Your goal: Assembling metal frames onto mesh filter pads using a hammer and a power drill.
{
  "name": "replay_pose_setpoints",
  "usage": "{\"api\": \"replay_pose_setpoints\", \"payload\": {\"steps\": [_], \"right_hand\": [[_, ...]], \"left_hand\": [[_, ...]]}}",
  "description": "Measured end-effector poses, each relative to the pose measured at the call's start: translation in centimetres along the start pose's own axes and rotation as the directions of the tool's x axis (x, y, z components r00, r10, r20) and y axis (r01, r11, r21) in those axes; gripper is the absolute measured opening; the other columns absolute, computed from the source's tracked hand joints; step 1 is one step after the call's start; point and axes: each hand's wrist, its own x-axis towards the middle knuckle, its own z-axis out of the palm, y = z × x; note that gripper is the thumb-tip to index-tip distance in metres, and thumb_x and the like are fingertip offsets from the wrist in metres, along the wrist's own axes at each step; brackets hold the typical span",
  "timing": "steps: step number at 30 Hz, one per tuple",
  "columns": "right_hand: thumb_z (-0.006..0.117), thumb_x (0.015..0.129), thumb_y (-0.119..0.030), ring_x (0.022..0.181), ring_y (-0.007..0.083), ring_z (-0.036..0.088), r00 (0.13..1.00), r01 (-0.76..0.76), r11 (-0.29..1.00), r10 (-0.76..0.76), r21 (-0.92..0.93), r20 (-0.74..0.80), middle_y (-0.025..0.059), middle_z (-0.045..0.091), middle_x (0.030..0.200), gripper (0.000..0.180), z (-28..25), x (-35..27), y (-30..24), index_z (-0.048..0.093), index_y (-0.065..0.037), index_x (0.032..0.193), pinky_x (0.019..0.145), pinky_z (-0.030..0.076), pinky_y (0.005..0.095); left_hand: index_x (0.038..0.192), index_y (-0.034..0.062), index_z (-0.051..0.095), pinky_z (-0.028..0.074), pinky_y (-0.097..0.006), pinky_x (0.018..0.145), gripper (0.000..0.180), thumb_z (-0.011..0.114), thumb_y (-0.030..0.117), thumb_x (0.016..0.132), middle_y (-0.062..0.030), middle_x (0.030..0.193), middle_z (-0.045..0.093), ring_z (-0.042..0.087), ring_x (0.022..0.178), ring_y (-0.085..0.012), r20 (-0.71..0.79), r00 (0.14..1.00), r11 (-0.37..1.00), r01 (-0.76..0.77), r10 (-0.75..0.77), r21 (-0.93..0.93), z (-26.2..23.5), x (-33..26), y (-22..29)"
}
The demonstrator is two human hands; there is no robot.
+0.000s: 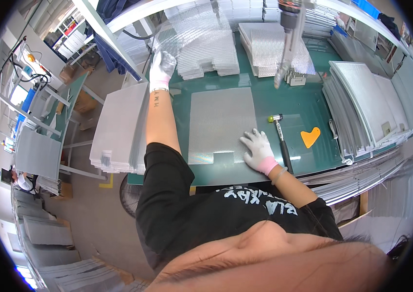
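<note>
A grey mesh sheet with a notch in its near edge lies flat on the green tabletop. My right hand, in a white glove with a pink cuff, rests on its near right corner with the fingers spread. My left arm stretches forward to a stack of notched mesh sheets at the back. There my gloved left hand is closed at the left corner of a skewed top mesh sheet; its fingertips are partly hidden. To the right of the flat sheet lie a hammer and an orange scraper.
Another stack of mesh sheets stands left of my left arm. Framed panels lean at the right. A power tool hangs over the table before a back stack. A white frame post rises near my left hand.
</note>
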Motion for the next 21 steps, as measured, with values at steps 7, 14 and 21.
{"api": "replay_pose_setpoints", "payload": {"steps": [7,14,21], "right_hand": [[0.056,0.077,-0.012,0.137,0.0383,0.038,0.999,-0.037,0.999,0.037,0.020,0.002,0.0153,0.054,0.137,0.045,-0.4,-0.3,0.4,0.063,-0.009,0.122,0.117,0.016,0.0576],[0.058,0.091,-0.022,0.121,0.0317,0.056,0.935,-0.124,-0.251,0.294,0.960,0.197,0.0231,0.057,0.128,0.061,-5.3,0.2,1.1,0.037,-0.002,0.145,0.101,0.045,0.0376],[0.074,0.078,-0.020,0.108,0.0432,0.061,0.925,-0.285,0.920,0.338,0.269,-0.175,0.0297,0.060,0.122,0.101,-3.9,1.3,0.3,0.011,-0.009,0.155,0.092,0.050,0.0434]], "left_hand": [[0.119,0.0020,0.057,0.053,-0.036,0.080,0.025,0.055,0.016,0.099,-0.0091,0.101,0.061,0.061,0.088,-0.0207,0.221,0.951,0.777,-0.305,0.217,0.550,1.1,-19.1,0.0],[0.127,-0.0007,0.055,0.052,-0.026,0.075,0.040,0.067,0.012,0.091,-0.0042,0.097,0.063,0.061,0.082,-0.0115,-0.064,0.989,0.404,0.004,0.135,0.915,1.3,-36.3,-2.9],[0.128,0.0051,0.053,0.051,-0.037,0.074,0.057,0.075,0.027,0.081,-0.0150,0.094,0.065,0.062,0.076,-0.0253,-0.176,0.973,-0.300,0.213,0.148,0.930,1.1,-36.7,-4.9]]}}
